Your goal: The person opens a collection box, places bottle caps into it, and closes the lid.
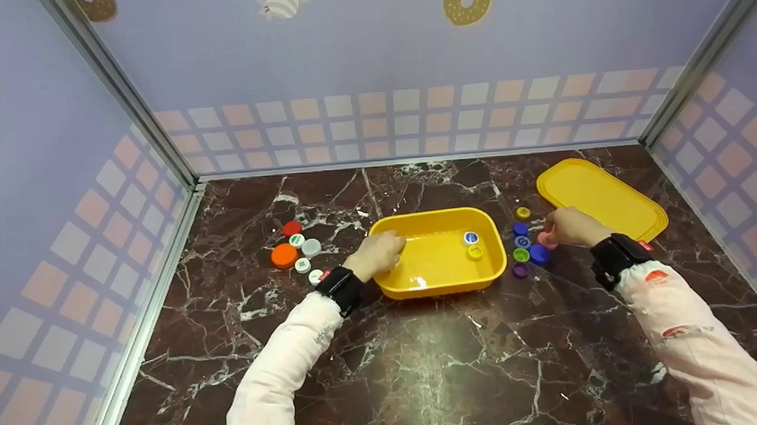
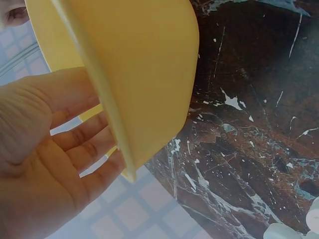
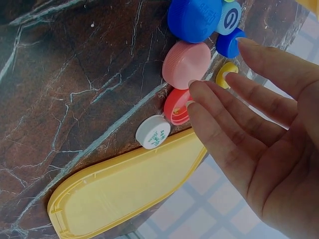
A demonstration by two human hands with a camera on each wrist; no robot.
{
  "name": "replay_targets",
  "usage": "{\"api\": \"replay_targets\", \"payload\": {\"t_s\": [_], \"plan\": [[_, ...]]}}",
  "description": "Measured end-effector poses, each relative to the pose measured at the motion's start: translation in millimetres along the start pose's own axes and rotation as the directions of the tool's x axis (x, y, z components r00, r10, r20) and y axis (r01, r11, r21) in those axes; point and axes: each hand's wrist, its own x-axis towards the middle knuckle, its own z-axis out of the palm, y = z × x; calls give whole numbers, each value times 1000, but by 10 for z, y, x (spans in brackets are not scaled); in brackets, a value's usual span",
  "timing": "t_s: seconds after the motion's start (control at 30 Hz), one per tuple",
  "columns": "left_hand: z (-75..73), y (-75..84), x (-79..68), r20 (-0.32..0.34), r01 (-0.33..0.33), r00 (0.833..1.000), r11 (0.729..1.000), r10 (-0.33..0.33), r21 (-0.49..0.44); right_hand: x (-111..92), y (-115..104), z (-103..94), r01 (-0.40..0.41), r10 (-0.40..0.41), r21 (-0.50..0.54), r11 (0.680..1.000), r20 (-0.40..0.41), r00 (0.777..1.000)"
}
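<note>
while the right hand (image 1: 575,226) is resting loosely extended fingers against the pink bottle cap (image 3: 187,64), a clumsy nudge could be scattering the adjoining big blue cap (image 3: 194,20). the left hand (image 1: 378,251) is reaching over the left rim of one yellow container (image 1: 431,223); whether its hidden fingertips are gripping, one cannot tell. two caps (image 1: 474,252) are lying inside, six caps (image 1: 283,256) left, nine caps (image 1: 539,254) right, near one lid (image 1: 601,197).

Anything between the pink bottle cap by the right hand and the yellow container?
Yes: a light-blue cap lies between the pink bottle cap and the yellow container, a small dark-blue cap beside it; then comes the container's right wall.
</note>
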Motion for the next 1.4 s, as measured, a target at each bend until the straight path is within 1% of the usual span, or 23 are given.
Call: {"api": "replay_targets", "payload": {"t_s": [0.17,0.27,0.5,0.57,0.67,0.73,0.8,0.93,1.13,1.3,1.4], "plan": [[-16,-17,-19,0,-34,999,999,34,31,10,-26,-14,7,-7,0,1000,-6,1000],[-38,-25,-27,-14,-52,999,998,52,32,20,-41,-20,11,-11,-1,1000,-7,1000],[-78,-33,-41,-30,-39,999,999,38,-9,18,-52,-29,35,-35,8,999,-21,999],[-80,-34,-51,-43,-39,998,999,38,-18,21,-41,-26,44,-44,5,999,-26,999],[-77,-31,-64,-63,-37,997,999,35,-30,29,-16,-19,58,-60,-24,998,-60,996],[-68,-29,-71,-87,-49,995,998,46,-34,38,8,-18,64,-69,-56,996,-90,994],[-55,-22,-78,-114,-67,992,997,62,-35,46,27,-21,61,-70,-83,995,-115,991],[-29,2,-94,-158,-108,982,994,104,-14,51,72,-19,31,-41,-76,997,-123,992],[-35,37,-136,-183,-126,975,992,125,6,51,165,28,37,-44,-56,998,-138,989],[-58,72,-174,-204,-131,970,991,130,11,65,230,51,-4,-9,-79,997,-154,988],[-66,103,-195,-213,-140,967,990,138,3,74,262,80,-4,-13,-99,995,-168,986]]}}
